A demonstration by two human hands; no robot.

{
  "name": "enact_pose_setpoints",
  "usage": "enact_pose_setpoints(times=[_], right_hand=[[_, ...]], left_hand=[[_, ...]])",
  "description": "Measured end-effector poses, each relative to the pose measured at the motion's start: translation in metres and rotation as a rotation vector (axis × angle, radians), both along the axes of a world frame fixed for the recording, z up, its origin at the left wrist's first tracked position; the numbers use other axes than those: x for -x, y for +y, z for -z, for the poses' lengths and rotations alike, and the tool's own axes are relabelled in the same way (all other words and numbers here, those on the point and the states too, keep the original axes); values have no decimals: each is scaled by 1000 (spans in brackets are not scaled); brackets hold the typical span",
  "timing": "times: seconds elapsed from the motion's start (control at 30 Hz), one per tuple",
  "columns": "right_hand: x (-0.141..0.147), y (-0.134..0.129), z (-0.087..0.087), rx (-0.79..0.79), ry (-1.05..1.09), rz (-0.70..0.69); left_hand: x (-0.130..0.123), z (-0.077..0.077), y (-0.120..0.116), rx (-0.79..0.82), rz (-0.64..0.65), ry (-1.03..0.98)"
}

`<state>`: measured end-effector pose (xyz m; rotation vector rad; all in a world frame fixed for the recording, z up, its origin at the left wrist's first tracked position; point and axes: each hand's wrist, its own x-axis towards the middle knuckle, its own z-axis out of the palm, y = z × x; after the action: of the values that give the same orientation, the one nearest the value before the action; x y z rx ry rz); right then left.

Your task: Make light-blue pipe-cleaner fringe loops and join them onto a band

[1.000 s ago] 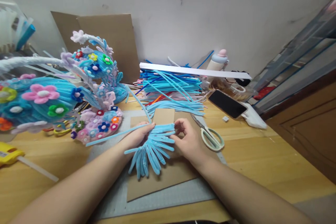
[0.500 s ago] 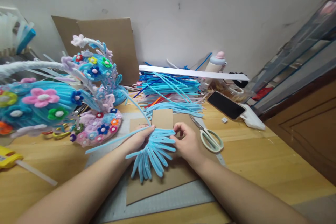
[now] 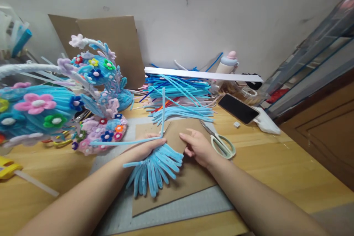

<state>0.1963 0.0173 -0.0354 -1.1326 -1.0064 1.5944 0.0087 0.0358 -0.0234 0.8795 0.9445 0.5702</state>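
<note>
My left hand is closed, its thumb pinching a bunch of light blue pipe cleaners at its gathered end. Many looped strands fan out below and to the right of the thumb. Two long stems stick out from the grip, one pointing up and one reaching left. My right hand is just right of the fan, apart from it, thumb and forefinger parted with nothing visible between them. Beneath both hands lies a brown cardboard sheet on a grey cutting mat.
Scissors with pale green handles lie to the right, near a phone. Behind are piled pipe cleaners under a white strip. Flower-covered blue ornaments crowd the left, above a yellow glue gun.
My right hand has let go of a strand tip and opened slightly. The fan has tilted and shifted down and left; its long upper stem has swung upright.
</note>
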Motion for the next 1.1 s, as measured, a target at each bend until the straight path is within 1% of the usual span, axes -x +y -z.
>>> enact_pose_setpoints(times=[0.1, 0.2, 0.33, 0.4, 0.47, 0.5, 0.53, 0.57, 0.6, 0.63, 0.67, 0.7, 0.73, 0.8, 0.87, 0.9, 0.93, 0.97, 1.0, 1.03, 1.07, 1.1], right_hand=[[-4, 4, 3, -28, -23, 119], [-20, 19, 5, -72, -87, 286], [-46, 37, 1, -114, -239, 393], [-52, 37, -5, -188, -357, 475], [-47, 29, -13, -341, -533, 537], [-41, 23, -17, -417, -620, 506], [-33, 15, -19, -454, -645, 398], [-23, 6, -20, -414, -598, 192], [-13, -3, -20, -319, -481, -37], [-3, -11, -18, -218, -319, -218], [6, -18, -16, -143, -184, -322], [14, -24, -13, -86, -82, -372], [19, -27, -11, -35, -3, -393], [24, -30, -8, 49, 100, -354], [23, -27, -6, 112, 175, -253], [21, -24, -6, 133, 208, -193], [19, -22, -6, 147, 236, -129], [17, -20, -7, 154, 254, -66], [16, -18, -7, 157, 262, -14], [15, -17, -7, 154, 260, 27], [14, -17, -7, 140, 251, 54], [14, -18, -8, 120, 238, 65]], left_hand=[[0, 1, -2, 35, 61, 21], [2, 4, 1, 49, 83, 32], [4, 6, 5, -28, 69, 13], [6, 3, 5, -90, 78, 30], [8, -3, 3, -154, 88, 87], [9, -7, 1, -188, 95, 121], [9, -10, -1, -224, 111, 149], [9, -14, -3, -259, 133, 168], [9, -18, -5, -291, 159, 180], [8, -20, -7, -317, 184, 188], [7, -22, -9, -331, 199, 193], [7, -23, -10, -326, 209, 192], [7, -24, -9, -293, 207, 184], [9, -23, -5, -160, 161, 116], [14, -22, 4, -18, 58, 3], [17, -22, 9, 20, 5, -42], [20, -22, 13, 16, -45, -60], [22, -23, 17, -34, -104, -45], [24, -23, 19, -145, -180, 15], [25, -24, 18, -313, -273, 120], [24, -25, 16, -528, -370, 258], [22, -27, 11, -781, -459, 425]])
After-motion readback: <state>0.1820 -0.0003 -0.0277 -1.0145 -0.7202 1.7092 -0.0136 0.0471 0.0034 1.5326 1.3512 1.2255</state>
